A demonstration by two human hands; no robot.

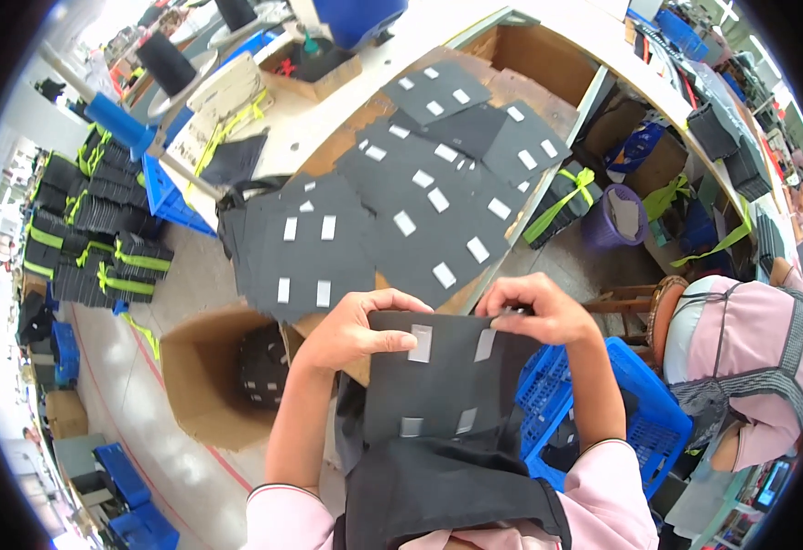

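A black fabric panel point(438, 380) with pale rectangular patches hangs upright in front of my black apron point(438, 486). My left hand point(369, 332) grips its upper left edge, with the thumb on the near face beside a patch. At the upper right corner, my right hand point(544, 312) is closed in a pinch. A small dark bit shows at those fingertips, too small to name. Just beyond both hands, several similar black panels point(314, 247) with white patches lie overlapping on the brown board point(534, 92).
A cardboard box point(204, 367) with patched black pieces inside stands at lower left. To my right is a blue plastic basket point(654, 440), with a person in pink point(741, 339) beyond it. Bundled black stacks point(99, 220) tied with yellow-green strips fill the left. A purple bin point(614, 218) stands right.
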